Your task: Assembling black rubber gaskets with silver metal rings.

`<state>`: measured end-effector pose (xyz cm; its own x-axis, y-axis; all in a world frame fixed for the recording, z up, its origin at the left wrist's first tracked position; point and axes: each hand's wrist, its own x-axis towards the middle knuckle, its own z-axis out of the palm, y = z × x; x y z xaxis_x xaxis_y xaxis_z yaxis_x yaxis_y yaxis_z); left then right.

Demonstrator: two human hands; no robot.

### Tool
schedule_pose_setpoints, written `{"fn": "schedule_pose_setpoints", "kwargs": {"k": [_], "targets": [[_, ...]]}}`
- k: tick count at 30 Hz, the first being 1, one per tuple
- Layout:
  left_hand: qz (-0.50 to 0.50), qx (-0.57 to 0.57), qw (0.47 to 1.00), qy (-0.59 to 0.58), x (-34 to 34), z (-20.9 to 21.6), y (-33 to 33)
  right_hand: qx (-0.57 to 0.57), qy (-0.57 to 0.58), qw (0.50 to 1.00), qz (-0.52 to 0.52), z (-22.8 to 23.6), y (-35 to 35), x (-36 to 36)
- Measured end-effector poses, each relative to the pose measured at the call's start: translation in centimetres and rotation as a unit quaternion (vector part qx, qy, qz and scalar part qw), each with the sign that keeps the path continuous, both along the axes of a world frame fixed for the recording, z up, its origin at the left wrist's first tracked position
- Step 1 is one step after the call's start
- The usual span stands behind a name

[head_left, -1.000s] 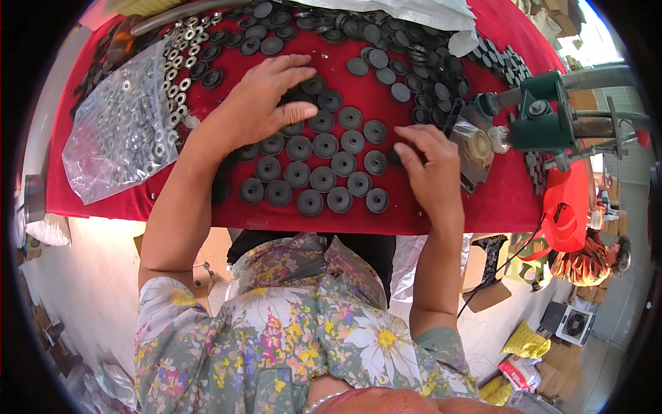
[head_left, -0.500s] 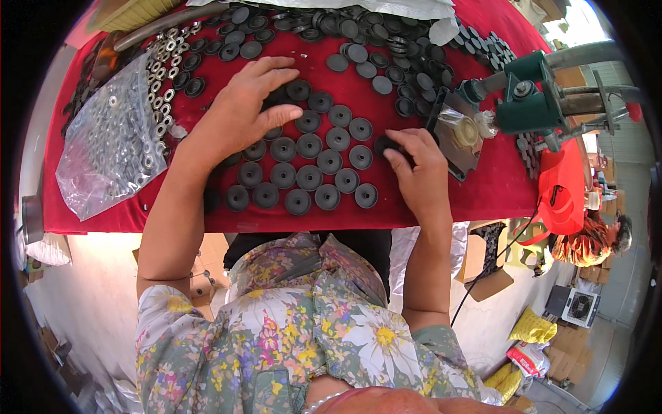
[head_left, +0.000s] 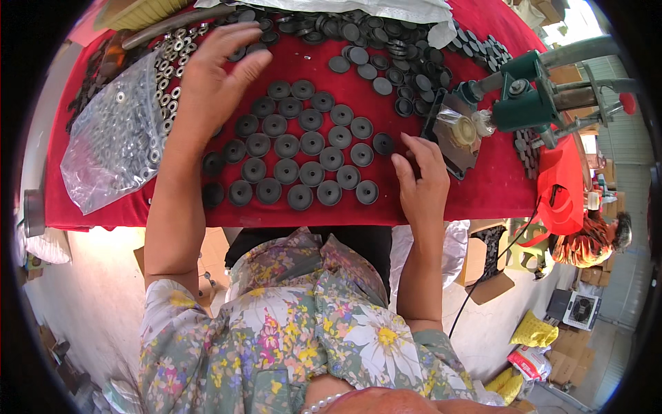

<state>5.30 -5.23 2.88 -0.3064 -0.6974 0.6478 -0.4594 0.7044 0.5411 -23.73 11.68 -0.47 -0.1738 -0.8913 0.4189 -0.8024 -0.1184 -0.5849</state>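
Several round black plastic caps (head_left: 312, 143) lie in loose rows on the red cloth in front of me, hollow side up with a small centre hole. My left hand (head_left: 219, 72) hovers at the upper left, thumb and fingers apart, close to the heap of dark discs (head_left: 265, 36); nothing shows in its grasp. Over on the right, my right hand (head_left: 422, 169) is open, its fingers just beside the rightmost cap (head_left: 383, 143) and apart from it. Part of the left rows lies close to my left forearm.
A clear plastic bag of metal bearings (head_left: 114, 131) lies at the left, with loose bearings (head_left: 165, 93) alongside. More black discs (head_left: 400, 65) pile up at the back. A green hand press (head_left: 524, 96) stands at the right, near a red bag (head_left: 560, 193). Another person (head_left: 593, 238) is beyond.
My left hand has moved up and left, off the caps toward the back heap, uncovering the upper-left rows. My right hand has let go of the rightmost cap and drawn slightly back.
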Motion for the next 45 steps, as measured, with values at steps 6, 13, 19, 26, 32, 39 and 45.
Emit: {"fn": "schedule_pose_setpoints", "kwargs": {"k": [6, 13, 19, 26, 32, 39, 45], "targets": [[0.034, 0.173, 0.922, 0.346, 3.2, 3.5, 3.0, 0.009, 0.068, 0.996, 0.049, 0.9, 3.3, 2.4], [0.069, 0.065, 0.991, 0.092, 7.5, 1.6, 8.9, 0.026, 0.119, 0.993, 0.007, 0.4, 2.2, 1.9], [0.167, 0.116, 0.979, -0.012, 9.5, -1.0, 13.9, 0.010, 0.116, 0.988, 0.097, 1.8, 2.1, 5.4], [0.149, 0.070, 0.976, -0.141, 7.9, -2.1, 15.5, 0.018, 0.139, 0.984, 0.114, 0.7, 1.3, 6.4], [0.205, 0.011, 0.946, -0.252, 5.9, -3.4, 14.8, 0.013, 0.126, 0.987, 0.098, 0.2, 1.5, 5.8], [0.173, 0.008, 0.954, -0.244, 3.4, -3.5, 15.3, -0.002, 0.113, 0.990, 0.089, 0.0, 1.7, 5.7], [0.165, -0.001, 0.962, -0.217, 3.8, -3.1, 14.2, -0.005, 0.119, 0.990, 0.073, 0.1, 1.7, 5.1]]}}
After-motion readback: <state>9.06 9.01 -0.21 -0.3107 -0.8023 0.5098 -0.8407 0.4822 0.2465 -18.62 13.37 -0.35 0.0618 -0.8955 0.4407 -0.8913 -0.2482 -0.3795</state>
